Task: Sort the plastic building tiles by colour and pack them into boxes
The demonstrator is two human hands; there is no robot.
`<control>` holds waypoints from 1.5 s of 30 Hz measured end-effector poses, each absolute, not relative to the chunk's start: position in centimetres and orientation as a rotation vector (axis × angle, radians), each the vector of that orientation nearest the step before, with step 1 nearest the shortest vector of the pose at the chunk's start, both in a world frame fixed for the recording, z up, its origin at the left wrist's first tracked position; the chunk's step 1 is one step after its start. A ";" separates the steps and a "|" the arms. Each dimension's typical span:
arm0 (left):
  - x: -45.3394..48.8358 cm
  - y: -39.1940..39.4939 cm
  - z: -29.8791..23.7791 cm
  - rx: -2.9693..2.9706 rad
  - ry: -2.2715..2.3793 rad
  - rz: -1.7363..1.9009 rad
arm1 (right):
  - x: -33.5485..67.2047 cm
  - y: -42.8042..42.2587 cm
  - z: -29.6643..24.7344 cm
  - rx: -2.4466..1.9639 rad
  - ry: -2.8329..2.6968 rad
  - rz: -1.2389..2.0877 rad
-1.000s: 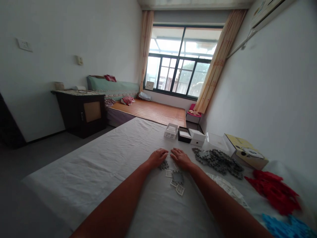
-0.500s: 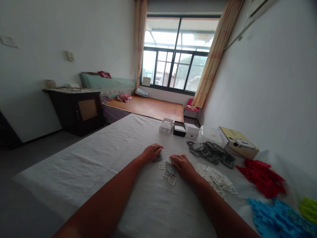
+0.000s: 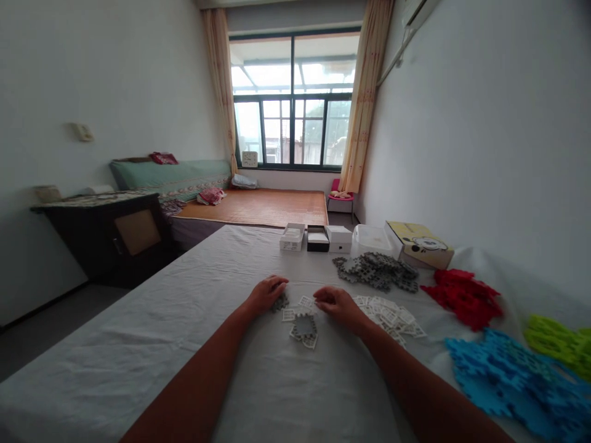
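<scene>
My left hand [image 3: 268, 293] rests on the white cloth, fingers bent together beside and partly over a few small grey notched pieces [image 3: 280, 302]. What its fingers hold, if anything, is hidden. Opposite it, my right hand [image 3: 338, 304] is loosely curled, thumb and fingers slightly apart, with nothing visible between them. Its fingertips are at the edge of a white window-shaped lattice piece [image 3: 305, 301]; whether they touch it I cannot tell. Between the hands lies a grey square tile with notched edges [image 3: 303, 324], overlapping white lattice pieces [image 3: 310, 341]. Another white lattice piece [image 3: 288, 315] lies left of the tile.
Right of my right hand spreads a pile of white lattice pieces [image 3: 390, 315]. Grey [image 3: 378, 271], red [image 3: 464, 296], blue [image 3: 508, 369] and lime-green [image 3: 558, 341] notched pieces lie beyond. Small boxes [image 3: 292, 237], a clear plastic container [image 3: 372, 239] and a yellow box [image 3: 420, 243] line the far edge.
My right hand has come off the grey square tile and its fingers have curled. The tile now lies uncovered on the cloth. The view has turned right; my left hand stays by the grey pieces.
</scene>
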State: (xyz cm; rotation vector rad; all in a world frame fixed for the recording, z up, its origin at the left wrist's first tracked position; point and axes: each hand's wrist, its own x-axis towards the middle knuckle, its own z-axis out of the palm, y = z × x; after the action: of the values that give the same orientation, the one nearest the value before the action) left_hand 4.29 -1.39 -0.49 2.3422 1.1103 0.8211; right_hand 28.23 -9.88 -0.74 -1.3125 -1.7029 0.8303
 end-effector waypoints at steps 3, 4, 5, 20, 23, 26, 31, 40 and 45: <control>4.3 -1.4 -0.5 2.353 1.106 0.823 | 29.5 -9.6 -0.4 -1.367 -1.716 0.711; 4.3 -1.4 -0.5 2.355 1.105 0.826 | 30.1 -9.6 -0.1 -1.410 -1.732 0.637; 4.2 -1.4 -0.5 2.357 1.104 0.828 | 30.7 -9.6 0.1 -1.467 -1.755 0.552; 4.2 -1.2 -1.1 2.406 1.091 0.832 | 25.4 -12.7 0.6 -1.314 -2.183 0.354; 4.3 -1.2 -1.0 2.408 1.100 0.810 | 25.0 -12.7 0.3 -1.365 -2.122 0.316; 4.3 -1.3 -0.8 2.406 1.120 0.790 | 25.2 -12.4 0.4 -1.349 -2.051 0.337; 4.3 -1.3 -0.8 2.393 1.096 0.818 | 28.1 -11.4 1.1 -1.435 -1.944 0.396; 4.6 -2.0 0.0 2.402 0.973 0.873 | 30.4 -10.7 0.2 -1.723 -2.095 -0.086; 5.4 -3.7 1.5 2.409 0.784 0.758 | 27.3 -10.6 -0.3 -1.423 -2.464 0.107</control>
State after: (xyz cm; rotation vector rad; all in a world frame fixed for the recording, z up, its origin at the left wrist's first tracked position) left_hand 5.44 -3.75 1.53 2.4088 0.7839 0.7583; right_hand 27.27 -10.56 -0.26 -1.4230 -2.4639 0.1070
